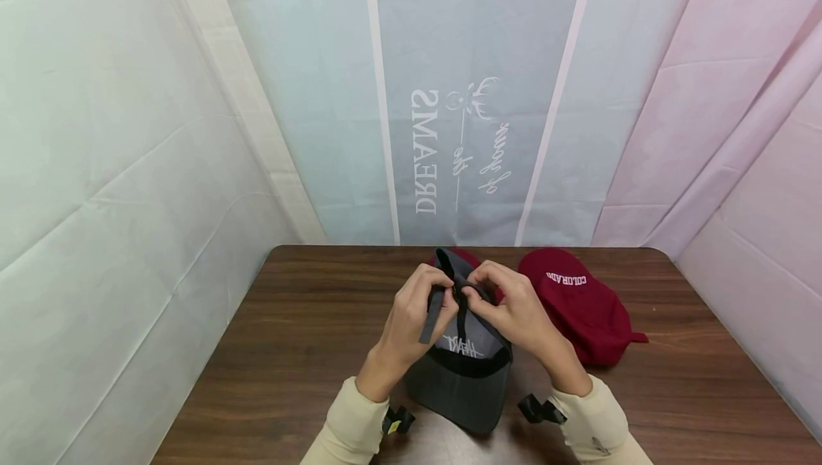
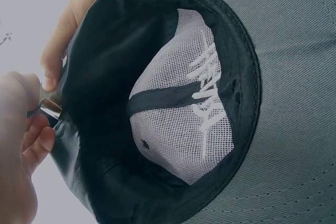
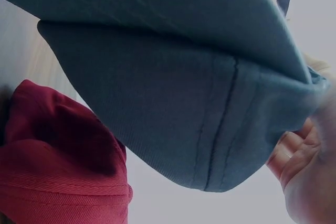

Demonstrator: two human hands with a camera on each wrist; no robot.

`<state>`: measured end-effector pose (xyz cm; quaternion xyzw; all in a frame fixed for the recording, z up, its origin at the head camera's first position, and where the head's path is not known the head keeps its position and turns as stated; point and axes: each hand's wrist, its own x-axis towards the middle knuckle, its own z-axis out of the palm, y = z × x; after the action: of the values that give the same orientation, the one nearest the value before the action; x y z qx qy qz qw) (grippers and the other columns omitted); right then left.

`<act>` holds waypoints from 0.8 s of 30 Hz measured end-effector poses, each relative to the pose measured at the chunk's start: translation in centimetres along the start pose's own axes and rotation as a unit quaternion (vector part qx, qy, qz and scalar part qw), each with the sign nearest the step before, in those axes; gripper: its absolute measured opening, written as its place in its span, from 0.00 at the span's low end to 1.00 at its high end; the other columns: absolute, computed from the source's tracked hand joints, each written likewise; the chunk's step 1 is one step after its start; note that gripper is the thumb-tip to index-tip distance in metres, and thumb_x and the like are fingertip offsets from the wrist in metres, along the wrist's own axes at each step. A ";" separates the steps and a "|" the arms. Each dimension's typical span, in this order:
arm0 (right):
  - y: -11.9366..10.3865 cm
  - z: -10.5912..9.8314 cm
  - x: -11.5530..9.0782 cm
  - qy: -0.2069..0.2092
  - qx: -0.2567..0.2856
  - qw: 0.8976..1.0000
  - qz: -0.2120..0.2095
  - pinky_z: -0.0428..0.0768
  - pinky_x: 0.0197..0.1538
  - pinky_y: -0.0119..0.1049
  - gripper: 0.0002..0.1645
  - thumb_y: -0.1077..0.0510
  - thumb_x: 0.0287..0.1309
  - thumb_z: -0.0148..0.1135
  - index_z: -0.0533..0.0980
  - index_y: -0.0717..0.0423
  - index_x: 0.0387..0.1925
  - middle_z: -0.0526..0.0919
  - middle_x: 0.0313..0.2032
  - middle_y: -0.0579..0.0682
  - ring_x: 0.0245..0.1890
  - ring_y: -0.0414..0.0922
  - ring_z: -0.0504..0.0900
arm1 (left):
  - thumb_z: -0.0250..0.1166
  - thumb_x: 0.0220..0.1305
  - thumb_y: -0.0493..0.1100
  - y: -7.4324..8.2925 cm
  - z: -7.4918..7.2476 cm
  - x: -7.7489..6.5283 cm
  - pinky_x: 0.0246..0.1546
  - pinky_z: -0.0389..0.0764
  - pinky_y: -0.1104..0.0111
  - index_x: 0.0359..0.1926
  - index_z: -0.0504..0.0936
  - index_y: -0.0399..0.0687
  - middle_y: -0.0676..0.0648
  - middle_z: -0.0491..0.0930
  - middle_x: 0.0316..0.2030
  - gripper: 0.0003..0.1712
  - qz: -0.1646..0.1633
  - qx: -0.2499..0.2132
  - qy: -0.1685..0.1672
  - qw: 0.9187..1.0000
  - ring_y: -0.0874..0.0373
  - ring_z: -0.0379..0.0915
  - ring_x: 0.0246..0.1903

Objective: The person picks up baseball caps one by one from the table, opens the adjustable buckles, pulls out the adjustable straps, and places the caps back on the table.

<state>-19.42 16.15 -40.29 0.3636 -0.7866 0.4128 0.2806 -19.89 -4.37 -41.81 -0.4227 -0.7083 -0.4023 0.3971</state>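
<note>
Dark-brown wood-grain tabletop (image 1: 289,351) backed by pale fabric hangings (image 1: 481,37). Dark-grey brimmed fabric cap (image 1: 461,379) held over tabletop, pinched at rear by left hand (image 1: 409,315) and right hand (image 1: 516,308). Crimson fabric cap (image 1: 581,312) laid alongside.

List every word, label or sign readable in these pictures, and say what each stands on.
"COLORADO": red cap at right, final letters blurred.
"DREAMS": hanging cloth, flipped.
"the": same cloth, flipped.
Remaining script there: unclear.
"HEART", apparently: inside grey cap.
Mark on right sleeve: too small to read.

Cream sleeves (image 1: 600,415) adjoin black wrist mounts (image 1: 542,410), the left yellow-marked.
</note>
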 end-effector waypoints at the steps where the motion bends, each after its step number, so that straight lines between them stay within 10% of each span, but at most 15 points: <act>1: 0.0 0.0 0.0 0.001 0.000 1.000 -0.001 0.75 0.32 0.27 0.15 0.72 0.56 0.73 0.80 0.52 0.39 0.81 0.33 0.43 0.28 0.35 0.72 | 0.61 0.67 0.28 0.0 0.0 0.0 0.35 0.80 0.73 0.47 0.77 0.38 0.44 0.78 0.41 0.09 -0.001 0.000 0.000 1.000 0.58 0.75 0.33; 24: -0.1 -0.4 0.3 0.020 -0.005 1.000 0.014 0.75 0.29 0.27 0.15 0.73 0.56 0.73 0.81 0.52 0.37 0.82 0.31 0.44 0.26 0.34 0.73 | 0.62 0.63 0.26 -0.2 -0.4 0.3 0.35 0.81 0.72 0.46 0.77 0.37 0.44 0.79 0.40 0.11 -0.018 -0.001 0.012 1.000 0.58 0.75 0.33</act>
<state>-19.52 16.37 -39.81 0.3426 -0.7879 0.4201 0.2921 -20.10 -4.75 -41.45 -0.4054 -0.7109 -0.4150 0.3976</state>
